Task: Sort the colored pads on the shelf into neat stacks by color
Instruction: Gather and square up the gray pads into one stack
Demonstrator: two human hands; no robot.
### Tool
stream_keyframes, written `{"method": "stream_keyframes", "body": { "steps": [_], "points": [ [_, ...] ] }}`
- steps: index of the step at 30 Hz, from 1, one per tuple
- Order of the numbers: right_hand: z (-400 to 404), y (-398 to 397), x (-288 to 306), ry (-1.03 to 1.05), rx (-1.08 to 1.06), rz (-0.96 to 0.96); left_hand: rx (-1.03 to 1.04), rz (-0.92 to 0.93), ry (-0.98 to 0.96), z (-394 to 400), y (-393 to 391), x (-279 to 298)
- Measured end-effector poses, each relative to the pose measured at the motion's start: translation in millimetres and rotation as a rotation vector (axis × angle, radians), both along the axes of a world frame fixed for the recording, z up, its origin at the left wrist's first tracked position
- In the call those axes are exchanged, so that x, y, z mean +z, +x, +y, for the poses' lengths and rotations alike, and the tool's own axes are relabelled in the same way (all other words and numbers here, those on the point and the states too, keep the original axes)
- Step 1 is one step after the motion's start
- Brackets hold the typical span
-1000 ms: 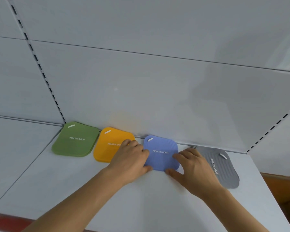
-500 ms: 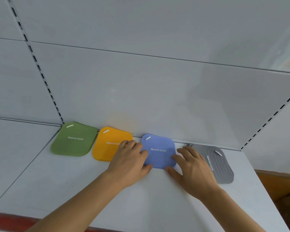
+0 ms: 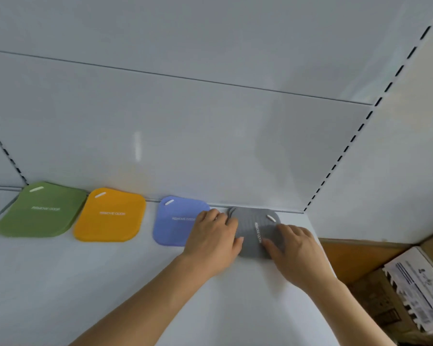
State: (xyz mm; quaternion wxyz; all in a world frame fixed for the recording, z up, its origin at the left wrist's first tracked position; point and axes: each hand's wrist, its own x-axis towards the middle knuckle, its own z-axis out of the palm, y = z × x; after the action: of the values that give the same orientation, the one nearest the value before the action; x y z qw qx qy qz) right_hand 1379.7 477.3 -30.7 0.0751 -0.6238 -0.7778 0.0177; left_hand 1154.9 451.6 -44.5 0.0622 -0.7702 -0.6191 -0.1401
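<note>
Four pad stacks lie in a row along the back of the white shelf (image 3: pixel 110 283): green (image 3: pixel 41 211), orange (image 3: pixel 110 216), blue (image 3: pixel 174 221) and grey (image 3: pixel 254 228). The grey stack is turned, its lettering running front to back. My left hand (image 3: pixel 214 240) presses on the grey stack's left edge with straight fingers and covers the blue stack's right side. At the grey stack's right edge my right hand (image 3: pixel 294 248) lies flat, thumb on the front part. Neither hand grips a pad.
The shelf's back panel (image 3: pixel 185 133) rises right behind the pads. A side panel (image 3: pixel 385 158) with a slotted upright closes the right end. Past the shelf's right edge, lower down, stand cardboard boxes (image 3: pixel 398 295).
Both hands have left the blue stack and moved right onto the grey stack. The view has swung right too, so the row of pads now sits further left.
</note>
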Motion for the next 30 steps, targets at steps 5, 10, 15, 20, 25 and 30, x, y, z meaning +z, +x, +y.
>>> {"method": "stream_keyframes", "body": {
  "steps": [5, 10, 15, 20, 25, 30],
  "points": [
    [5, 5, 3, 0.010, 0.112, 0.124, 0.141, 0.013, -0.043, 3, 29, -3],
    [10, 9, -11, 0.088, 0.159, 0.390, 0.263, -0.002, -0.046, -3, 41, -7],
    [34, 17, -4, -0.121, 0.052, 0.576, 0.356, -0.016, -0.127, -1, 53, 5],
    [41, 22, -13, -0.059, 0.088, 0.403, 0.413, -0.067, -0.217, 9, 54, 16],
    [36, 20, -26, 0.012, 0.097, 0.367, 0.407, -0.272, -0.194, 23, 55, 20],
    [34, 20, -27, 0.025, 0.093, 0.361, 0.387, -0.428, -0.223, 38, 52, 28]
  ]
}}
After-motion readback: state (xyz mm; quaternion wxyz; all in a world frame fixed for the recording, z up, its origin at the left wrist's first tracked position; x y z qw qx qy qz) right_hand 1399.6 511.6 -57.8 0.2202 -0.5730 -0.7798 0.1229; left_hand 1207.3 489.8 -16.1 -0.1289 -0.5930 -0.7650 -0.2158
